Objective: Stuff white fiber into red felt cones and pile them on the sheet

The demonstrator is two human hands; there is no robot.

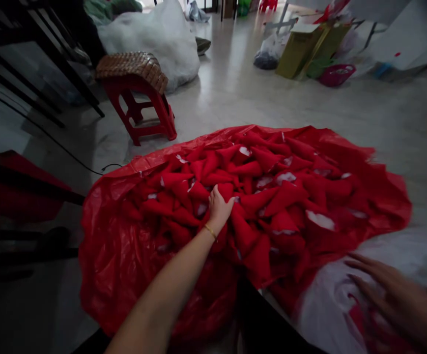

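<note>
A heap of red fabric cones [283, 196], many with white stuffing showing at their ends, lies on a spread red plastic sheet or bag [106, 246]. My left hand [220, 209], with a gold bracelet at the wrist, reaches into the middle of the heap. Its thumb is spread from the fingers, and a red cone lies between them; some fingertips are hidden. At lower right, my right hand [393, 295] is dark and blurred. Its fingers stretch leftward over a white plastic bag [331, 300] with red pieces near it.
A red plastic stool [150, 110] with a woven top stands behind the heap. Beyond it is a large white sack [161, 39]. Cardboard boxes [298, 49] and a pink basket [336, 74] sit at the back right. Dark metal legs [66, 64] and a cable [62, 142] are at left.
</note>
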